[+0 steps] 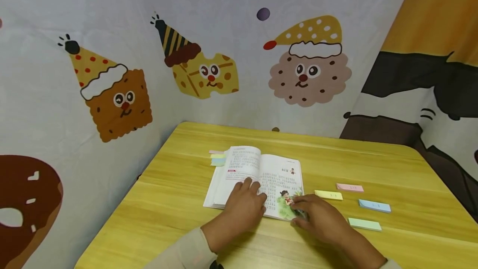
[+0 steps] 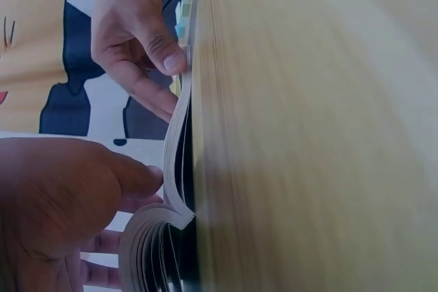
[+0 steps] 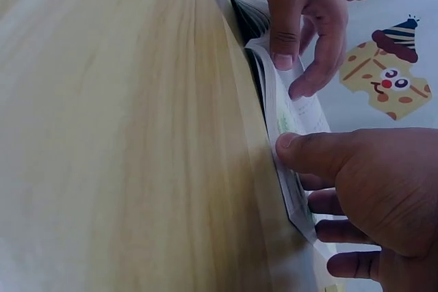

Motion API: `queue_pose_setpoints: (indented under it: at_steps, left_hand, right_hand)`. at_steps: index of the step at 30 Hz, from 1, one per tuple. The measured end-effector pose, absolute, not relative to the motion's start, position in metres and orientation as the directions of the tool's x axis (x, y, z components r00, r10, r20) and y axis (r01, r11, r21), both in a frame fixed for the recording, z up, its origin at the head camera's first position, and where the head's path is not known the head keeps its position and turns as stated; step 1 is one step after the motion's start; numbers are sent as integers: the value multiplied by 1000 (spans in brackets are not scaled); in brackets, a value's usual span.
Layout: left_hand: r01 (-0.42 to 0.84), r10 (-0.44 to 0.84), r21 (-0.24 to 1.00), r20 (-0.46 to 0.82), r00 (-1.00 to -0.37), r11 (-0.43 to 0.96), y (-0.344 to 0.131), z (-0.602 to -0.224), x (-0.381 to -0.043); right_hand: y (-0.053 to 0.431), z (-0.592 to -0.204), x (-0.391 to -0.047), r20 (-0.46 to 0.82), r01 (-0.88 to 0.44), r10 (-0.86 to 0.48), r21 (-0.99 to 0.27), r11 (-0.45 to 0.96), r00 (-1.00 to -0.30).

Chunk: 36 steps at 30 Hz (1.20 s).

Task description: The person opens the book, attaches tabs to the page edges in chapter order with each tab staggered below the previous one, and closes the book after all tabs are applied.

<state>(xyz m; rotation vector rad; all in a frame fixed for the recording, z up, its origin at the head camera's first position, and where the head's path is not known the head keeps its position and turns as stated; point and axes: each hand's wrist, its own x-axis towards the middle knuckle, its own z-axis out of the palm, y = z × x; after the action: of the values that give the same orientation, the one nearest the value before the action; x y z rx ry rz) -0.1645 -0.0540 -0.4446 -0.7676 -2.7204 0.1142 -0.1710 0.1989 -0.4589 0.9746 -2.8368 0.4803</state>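
An open book (image 1: 278, 177) lies on the table, with printed text on both pages and a coloured drawing of a child at the lower right. My left hand (image 1: 244, 202) rests across the lower part of the book by the centre fold, its fingers relaxed on the paper. My right hand (image 1: 323, 217) is at the lower right corner, its thumb touching the bottom edge of the pages and its other fingers extended over and beside the right page. Several coloured tabs (image 1: 218, 159) stick out from the book's upper left edge.
Right of the book lie small sticky-note strips: a yellow one (image 1: 328, 194), a pink one (image 1: 349, 187), a blue one (image 1: 374, 206) and a green one (image 1: 364, 224). The wooden table (image 1: 157, 219) backs onto a cloth (image 1: 246, 115) printed with cartoon snacks.
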Motion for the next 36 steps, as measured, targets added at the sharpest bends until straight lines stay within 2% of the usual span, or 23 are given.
queue_pose_setpoints:
  at_steps: [5,10,15,18,23,29,32,36]
  left_hand:
    - [487,505,-131,217,-836,863,-54,-444,-164]
    - [481,494,-110,188,-849,870,-54,-442,-163]
    - [478,491,-115,175,-853,871,-52,-442,-164]
    - [478,491,-112,168,-855,871,-52,-443,-165]
    - [475,489,-120,159,-857,872,-52,-443,-164]
    - [475,489,-122,160,-857,872,-52,-445,-164]
    - [475,490,-124,158,-857,871,-52,-445,-164]
    - [473,489,-131,160,-857,871,-51,-445,-165]
  right_hand:
    - [200,-459,-171,214,-630,-593,-262,731,-776]
    - [214,-457,-172,266,-571,-507,-302,763,-820]
    - [245,-454,-184,416,-484,-377,-190,854,-828]
    - [265,-452,-194,438,-395,-295,-156,905,-849]
    - [290,-455,-215,356,-308,-237,-157,938,-904]
    - [307,-461,-233,196,-232,-199,-165,959,-960]
    - [311,-461,-236,118,-194,-173,-197,961,-978]
    - [312,-458,-237,87,-174,-158,-215,961,-984]
